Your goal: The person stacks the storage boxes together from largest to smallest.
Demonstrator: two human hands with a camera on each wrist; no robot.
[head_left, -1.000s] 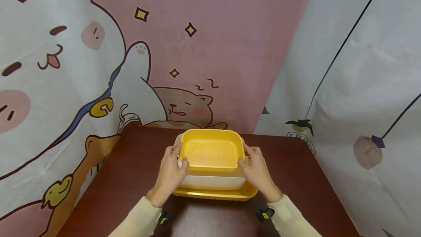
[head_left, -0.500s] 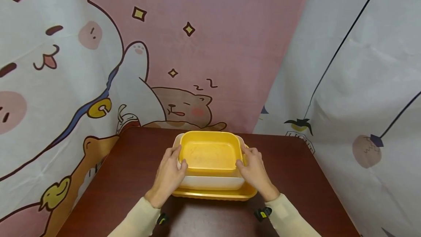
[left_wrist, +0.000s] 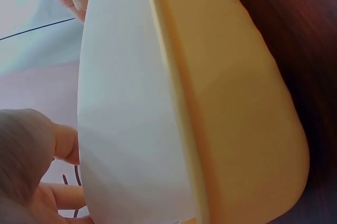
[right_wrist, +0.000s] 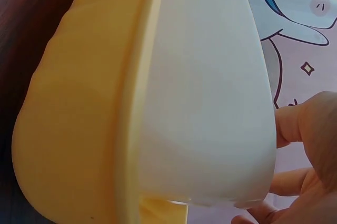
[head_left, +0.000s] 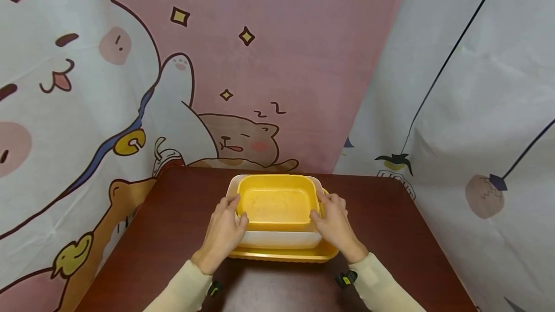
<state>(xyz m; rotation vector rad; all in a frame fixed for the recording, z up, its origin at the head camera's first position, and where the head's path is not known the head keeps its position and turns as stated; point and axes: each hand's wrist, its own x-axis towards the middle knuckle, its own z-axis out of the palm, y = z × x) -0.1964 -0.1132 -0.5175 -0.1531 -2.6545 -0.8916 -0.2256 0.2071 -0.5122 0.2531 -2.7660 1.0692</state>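
In the head view, a small yellow rectangular tray (head_left: 277, 201) sits level inside a larger white tub (head_left: 279, 240), a little below its far rim. The white tub stands in a still bigger yellow tub (head_left: 284, 254) on the table. My left hand (head_left: 222, 229) pinches the small tray's left end, thumb at its near corner. At the opposite end my right hand (head_left: 337, 227) grips it the same way. Both wrist views show the white wall (left_wrist: 126, 97) rising from the yellow tub (right_wrist: 79, 97), with fingers at its upper edge; the small tray is hidden there.
The nested tubs stand on a dark reddish-brown table (head_left: 173, 235), toward its back. Behind the table hangs a pink cartoon cloth (head_left: 303, 61), and a pale cloth (head_left: 455, 110) hangs along the right side.
The small yellow tray has sunk slightly into the white tub, both hands moving down with it. More of the white rim shows behind it now. The head view has shifted a little.
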